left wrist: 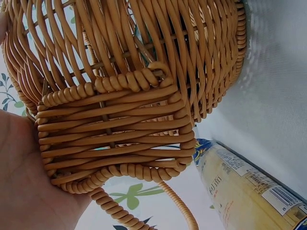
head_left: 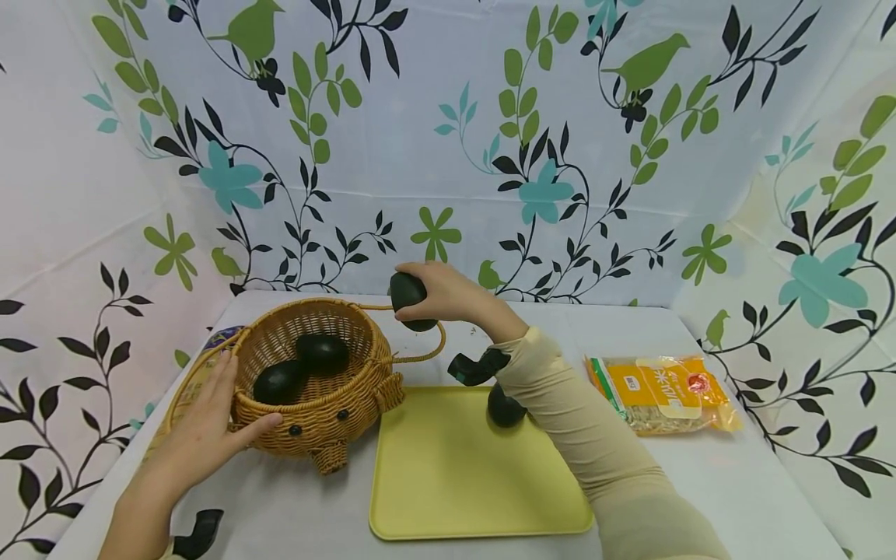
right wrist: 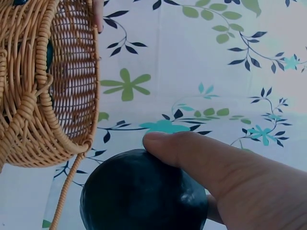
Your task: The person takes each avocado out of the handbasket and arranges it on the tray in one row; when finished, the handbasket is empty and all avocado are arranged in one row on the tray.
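A dark green avocado [head_left: 409, 299] is gripped by my right hand [head_left: 448, 294], raised beside the basket at its right handle. In the right wrist view my thumb lies over the top of this avocado [right wrist: 139, 191]. My left hand [head_left: 203, 428] rests against the left side of the wicker basket [head_left: 322, 424], fingers straight along its wall and thumb spread toward the front. The left wrist view shows the palm beside a woven flap [left wrist: 115, 129] of the basket. Two avocados [head_left: 323, 354] lie inside. Another avocado [head_left: 505, 407] sits on the yellow tray [head_left: 462, 482], partly hidden by my right sleeve.
An orange-and-clear bag of grain [head_left: 661, 395] lies on the white table right of the tray. Left of the basket, behind my left hand, is a clear package with blue ends and a barcode [left wrist: 254, 187]. Patterned cloth hangs behind and at both sides.
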{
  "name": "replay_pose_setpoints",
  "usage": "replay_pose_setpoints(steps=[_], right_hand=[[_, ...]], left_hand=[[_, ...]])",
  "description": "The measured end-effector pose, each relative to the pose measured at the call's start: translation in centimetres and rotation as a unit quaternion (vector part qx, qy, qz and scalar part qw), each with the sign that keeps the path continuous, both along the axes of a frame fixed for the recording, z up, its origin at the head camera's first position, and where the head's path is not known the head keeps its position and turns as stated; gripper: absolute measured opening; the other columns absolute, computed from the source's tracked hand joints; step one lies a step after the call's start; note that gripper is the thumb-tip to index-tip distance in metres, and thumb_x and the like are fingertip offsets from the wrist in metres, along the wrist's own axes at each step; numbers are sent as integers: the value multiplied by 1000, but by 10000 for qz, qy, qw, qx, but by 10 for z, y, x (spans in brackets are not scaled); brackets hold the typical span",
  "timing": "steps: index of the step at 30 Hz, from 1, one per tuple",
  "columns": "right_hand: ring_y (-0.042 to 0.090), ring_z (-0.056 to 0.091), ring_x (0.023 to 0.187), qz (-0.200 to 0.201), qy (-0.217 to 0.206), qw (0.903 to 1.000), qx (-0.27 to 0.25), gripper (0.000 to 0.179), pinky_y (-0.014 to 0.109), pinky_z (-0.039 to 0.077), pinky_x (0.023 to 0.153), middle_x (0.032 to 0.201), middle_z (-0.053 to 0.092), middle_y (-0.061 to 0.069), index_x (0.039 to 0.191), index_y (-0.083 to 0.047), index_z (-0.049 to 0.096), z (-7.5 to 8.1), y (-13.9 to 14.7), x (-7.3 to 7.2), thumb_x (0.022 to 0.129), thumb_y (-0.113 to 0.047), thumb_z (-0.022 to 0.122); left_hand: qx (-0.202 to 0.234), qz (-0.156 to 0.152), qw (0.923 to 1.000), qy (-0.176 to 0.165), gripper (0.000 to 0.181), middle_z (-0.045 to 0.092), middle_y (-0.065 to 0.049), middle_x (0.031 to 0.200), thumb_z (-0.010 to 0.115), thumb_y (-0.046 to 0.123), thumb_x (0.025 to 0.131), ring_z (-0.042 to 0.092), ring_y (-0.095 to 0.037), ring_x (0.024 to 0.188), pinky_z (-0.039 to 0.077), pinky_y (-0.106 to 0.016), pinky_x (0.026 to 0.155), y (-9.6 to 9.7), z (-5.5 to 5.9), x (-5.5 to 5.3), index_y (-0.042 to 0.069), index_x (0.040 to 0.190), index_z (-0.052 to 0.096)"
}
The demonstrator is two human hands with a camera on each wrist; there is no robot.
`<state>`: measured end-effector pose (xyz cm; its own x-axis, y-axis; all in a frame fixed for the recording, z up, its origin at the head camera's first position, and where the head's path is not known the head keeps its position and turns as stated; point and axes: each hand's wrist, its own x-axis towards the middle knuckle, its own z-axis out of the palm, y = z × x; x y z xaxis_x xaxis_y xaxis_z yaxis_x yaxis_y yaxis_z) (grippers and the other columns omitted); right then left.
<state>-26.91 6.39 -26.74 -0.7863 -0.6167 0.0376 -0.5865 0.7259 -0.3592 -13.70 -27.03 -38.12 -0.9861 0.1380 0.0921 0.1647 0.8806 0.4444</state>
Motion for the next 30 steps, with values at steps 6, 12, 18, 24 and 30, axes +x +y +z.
replay_pose_setpoints(steps=[6, 12, 18, 24, 30], right_hand=[[26, 55, 109, -137, -78, 9999, -60, 74, 37, 51, 84, 129, 55, 12, 145, -14, 37, -3, 12, 0, 82, -38, 68], [27, 55, 111, -286, -156, 9994, -136, 75, 39, 51, 87, 131, 55, 14, 145, -13, 37, -4, 25, 1, 82, -38, 69], [28, 56, 108, -475, -140, 9986, -210, 75, 39, 53, 82, 127, 56, 15, 144, -15, 39, -3, 33, 1, 81, -40, 70], [29, 55, 108, -540, -104, 9982, -255, 74, 39, 53, 82, 124, 58, 15, 143, -13, 40, -2, 38, 3, 80, -38, 70], [28, 56, 106, -624, -129, 9978, -157, 75, 38, 53, 82, 122, 59, 15, 143, -14, 40, -5, 42, 4, 80, -40, 70]], left_hand=[[-3, -4, 10000, -27, 110, -16, -21, 156, 60, 57, 84, 4, -54, 140, 22, -76, 97, 0, 0, 0, 7, 150, -14], [5, -9, 10000, -42, 110, -16, -22, 156, 60, 57, 84, 5, -55, 139, 22, -76, 97, 1, 1, 0, 7, 150, -14], [47, -63, 10000, 30, 109, -17, -19, 157, 60, 56, 85, 2, -53, 141, 20, -76, 99, 0, 0, 1, 7, 150, -13], [48, -59, 10000, 4, 109, -18, -18, 156, 59, 56, 85, 3, -54, 140, 21, -76, 98, 0, 0, 0, 7, 150, -14], [64, -64, 10000, -10, 109, -19, -18, 156, 59, 56, 85, 1, -53, 140, 20, -76, 98, 0, 0, 0, 8, 150, -14]])
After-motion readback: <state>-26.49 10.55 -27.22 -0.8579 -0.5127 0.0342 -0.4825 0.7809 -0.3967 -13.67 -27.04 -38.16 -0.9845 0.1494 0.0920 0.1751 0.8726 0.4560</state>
